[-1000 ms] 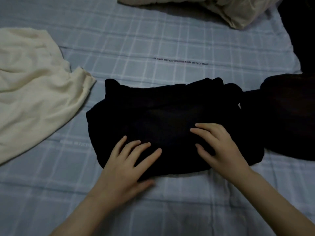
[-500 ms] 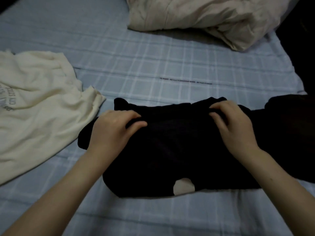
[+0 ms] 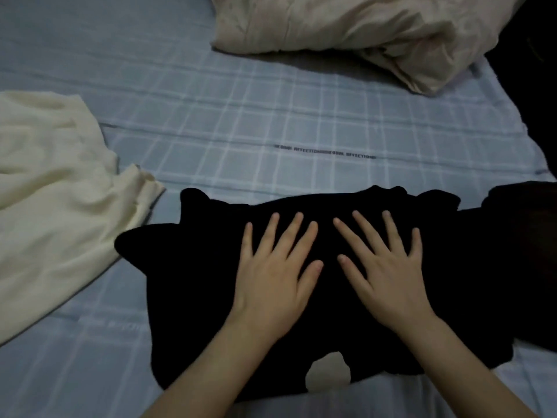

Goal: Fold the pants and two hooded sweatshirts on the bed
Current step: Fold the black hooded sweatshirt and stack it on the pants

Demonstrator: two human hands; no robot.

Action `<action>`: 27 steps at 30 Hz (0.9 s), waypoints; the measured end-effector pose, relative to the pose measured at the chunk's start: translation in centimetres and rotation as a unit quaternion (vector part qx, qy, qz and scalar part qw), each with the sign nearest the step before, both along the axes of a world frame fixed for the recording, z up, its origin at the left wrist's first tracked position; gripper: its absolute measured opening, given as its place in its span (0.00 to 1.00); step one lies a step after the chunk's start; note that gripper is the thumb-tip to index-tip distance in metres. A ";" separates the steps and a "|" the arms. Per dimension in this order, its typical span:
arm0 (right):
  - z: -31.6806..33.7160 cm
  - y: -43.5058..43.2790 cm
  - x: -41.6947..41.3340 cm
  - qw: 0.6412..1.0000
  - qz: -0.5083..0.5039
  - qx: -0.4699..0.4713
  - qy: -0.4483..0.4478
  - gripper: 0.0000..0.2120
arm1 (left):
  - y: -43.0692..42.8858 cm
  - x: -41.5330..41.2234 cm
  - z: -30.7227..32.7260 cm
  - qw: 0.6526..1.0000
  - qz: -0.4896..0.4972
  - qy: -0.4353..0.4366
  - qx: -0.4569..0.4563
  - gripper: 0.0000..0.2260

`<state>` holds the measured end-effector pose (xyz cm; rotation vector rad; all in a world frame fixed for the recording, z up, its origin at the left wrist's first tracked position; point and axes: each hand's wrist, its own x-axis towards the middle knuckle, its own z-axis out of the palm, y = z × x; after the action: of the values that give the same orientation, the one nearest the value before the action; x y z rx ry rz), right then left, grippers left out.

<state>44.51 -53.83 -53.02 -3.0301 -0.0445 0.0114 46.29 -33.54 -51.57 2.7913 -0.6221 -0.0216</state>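
A black garment [image 3: 193, 273] lies folded into a wide bundle on the bed, with a pale patch [image 3: 327, 371] showing at its near edge. My left hand [image 3: 271, 273] and my right hand [image 3: 388, 270] both press flat on its top, fingers spread and straight, side by side. A cream garment [image 3: 57, 212] lies spread out to the left, its edge almost touching the black one. Another black garment [image 3: 518, 251] lies at the right, overlapping the bundle; its shape is hard to read in the dark.
The bed has a light blue checked sheet [image 3: 241, 122]. A crumpled beige blanket or pillow [image 3: 361, 28] lies at the far side. The right edge of the bed drops into darkness [image 3: 539, 95].
My hands let go of the far edge of the black garment and now press flat on its middle. The bundle looks smoothed and a little wider.
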 end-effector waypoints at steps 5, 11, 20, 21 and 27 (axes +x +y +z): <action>-4.7 -1.8 3.9 0.999 -0.020 -0.001 0.042 0.27 | -0.6 4.7 -5.0 0.999 -0.023 0.040 0.006 0.27; -4.5 -1.9 4.0 0.998 -0.028 0.005 0.050 0.27 | -1.5 4.6 -3.3 0.998 0.010 0.059 0.036 0.31; -5.1 -7.9 2.4 0.996 -0.066 0.050 -0.013 0.27 | -4.9 4.5 -4.1 0.997 0.030 0.063 0.013 0.30; -5.7 -8.2 2.6 0.996 -0.071 0.054 -0.003 0.27 | -4.9 5.0 -4.7 0.998 0.024 0.062 0.005 0.30; -5.5 -8.1 3.6 0.996 -0.066 0.041 0.051 0.28 | -5.0 5.9 -5.1 0.996 0.023 0.080 0.031 0.29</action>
<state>48.15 -61.93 -58.51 -2.9390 0.1608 0.1503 52.18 -38.53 -56.70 2.8264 -0.5261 -0.2567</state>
